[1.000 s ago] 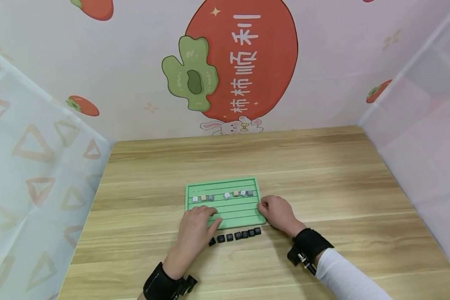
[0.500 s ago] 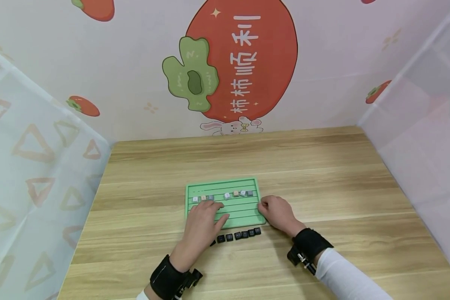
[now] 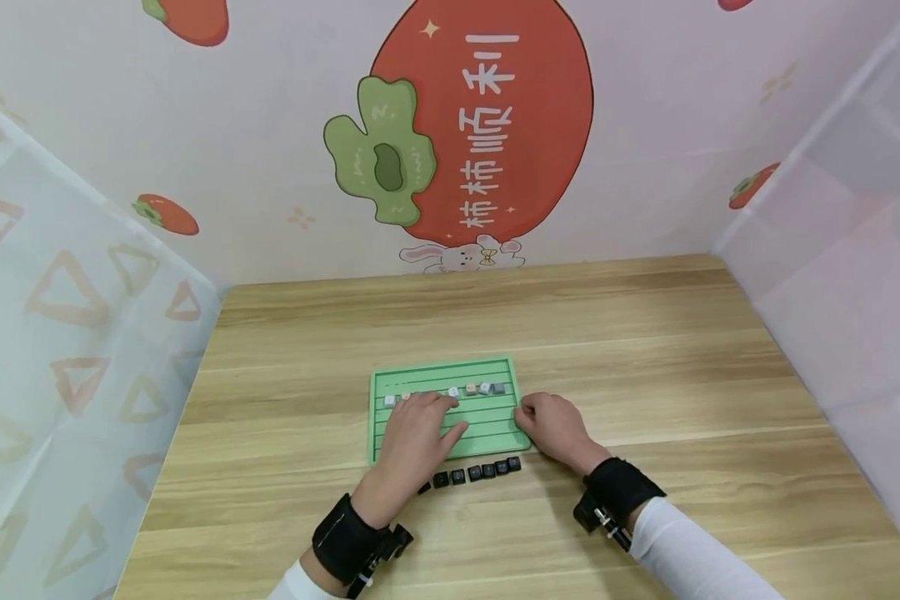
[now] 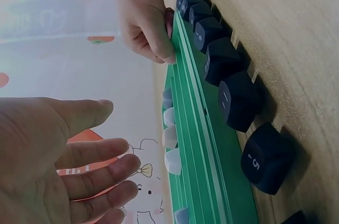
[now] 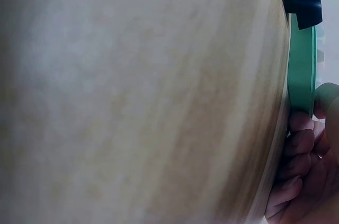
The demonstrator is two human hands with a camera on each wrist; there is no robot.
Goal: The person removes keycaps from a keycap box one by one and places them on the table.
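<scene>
A green board (image 3: 487,427) with raised lines across it lies on the wooden table. One row of white, beige and grey keycaps (image 3: 471,389) sits on it, partly hidden by my left hand. That left hand (image 3: 417,433) is over the board's left half, its fingers loosely spread. In the left wrist view nothing is between the thumb and fingers of the left hand (image 4: 69,166). At the board's right edge, my right hand (image 3: 558,427) pinches the rim, thumb on top and fingers curled at the side, as the right wrist view shows (image 5: 318,144).
Several black keycaps (image 3: 474,472) form a slanted row along the board's near edge; the leftmost is partly covered by my left hand. Printed cloth walls (image 3: 270,167) enclose the wooden table (image 3: 645,350) at the back and sides.
My left hand has moved forward and to the right over the board, covering some of the light keycaps. The right hand stays at the board's edge.
</scene>
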